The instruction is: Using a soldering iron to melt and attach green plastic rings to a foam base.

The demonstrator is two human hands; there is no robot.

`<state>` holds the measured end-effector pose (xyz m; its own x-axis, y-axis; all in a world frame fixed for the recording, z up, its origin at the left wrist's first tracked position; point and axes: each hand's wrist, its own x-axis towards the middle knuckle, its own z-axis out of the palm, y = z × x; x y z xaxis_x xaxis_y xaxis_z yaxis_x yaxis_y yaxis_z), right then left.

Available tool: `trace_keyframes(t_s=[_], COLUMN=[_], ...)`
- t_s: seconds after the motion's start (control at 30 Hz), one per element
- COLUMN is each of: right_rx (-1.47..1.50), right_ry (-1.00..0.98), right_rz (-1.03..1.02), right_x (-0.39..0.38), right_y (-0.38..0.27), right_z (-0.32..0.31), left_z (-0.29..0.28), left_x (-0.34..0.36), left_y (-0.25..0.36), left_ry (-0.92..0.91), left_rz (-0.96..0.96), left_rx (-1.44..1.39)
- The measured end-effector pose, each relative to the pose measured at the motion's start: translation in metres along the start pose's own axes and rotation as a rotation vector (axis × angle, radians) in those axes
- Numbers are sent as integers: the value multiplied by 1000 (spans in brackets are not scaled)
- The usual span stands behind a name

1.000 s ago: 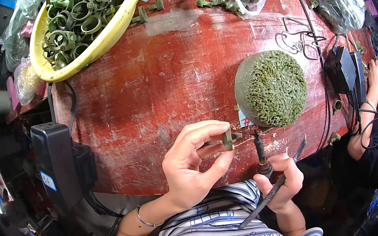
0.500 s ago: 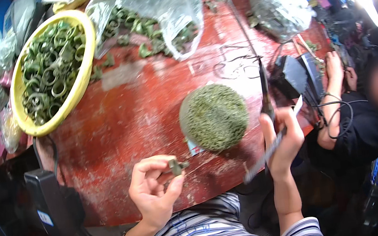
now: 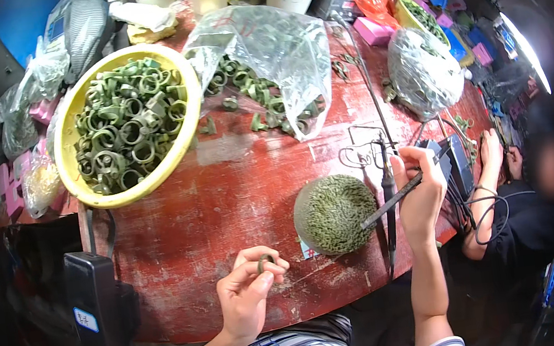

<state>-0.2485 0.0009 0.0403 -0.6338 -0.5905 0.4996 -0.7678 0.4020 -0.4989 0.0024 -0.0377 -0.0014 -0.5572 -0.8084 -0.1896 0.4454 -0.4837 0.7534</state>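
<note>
My left hand (image 3: 243, 302), near the table's front edge, pinches a small dark green ring (image 3: 266, 263) between thumb and fingers. My right hand (image 3: 423, 197) grips a thin, flat grey tool (image 3: 402, 193), perhaps tweezers or a blade. The tool's tip lies over the right edge of a round block (image 3: 337, 214) with a rough green top, at the middle of the table. A dark pen-like tool (image 3: 390, 210) with a cable lies beside my right hand, behind the grey tool. A bent wire piece (image 3: 362, 155) sits near its upper end.
A yellow basin (image 3: 194, 100) full of green rings stands on the red table (image 3: 183, 255). Clear plastic (image 3: 273, 33) partly covers more rings. A black box (image 3: 93, 302) is at the left edge. A person's arm (image 3: 485, 208) works at the right beside a dark device (image 3: 459, 163).
The whole view has shifted, showing more of the table's far side. My left hand has turned the ring so its opening shows. In my right hand the grey tool's tip has moved up to the block.
</note>
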Motion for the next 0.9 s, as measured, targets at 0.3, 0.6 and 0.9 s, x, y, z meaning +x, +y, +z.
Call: trace_keyframes(t_s=[0.3, 0.6, 0.9], right_rx=[378, -34, -87], right_ry=[-565, -500, -357], right_rz=[-521, -332, -310], right_x=[42, 92, 130], right_y=[-91, -77, -88], right_z=[104, 153, 187], left_z=[4, 0, -1], left_x=[-2, -8, -6], left_y=[4, 4, 9], left_ry=[-10, 18, -33], left_rz=[-32, -52, -114], left_rx=[26, 37, 54])
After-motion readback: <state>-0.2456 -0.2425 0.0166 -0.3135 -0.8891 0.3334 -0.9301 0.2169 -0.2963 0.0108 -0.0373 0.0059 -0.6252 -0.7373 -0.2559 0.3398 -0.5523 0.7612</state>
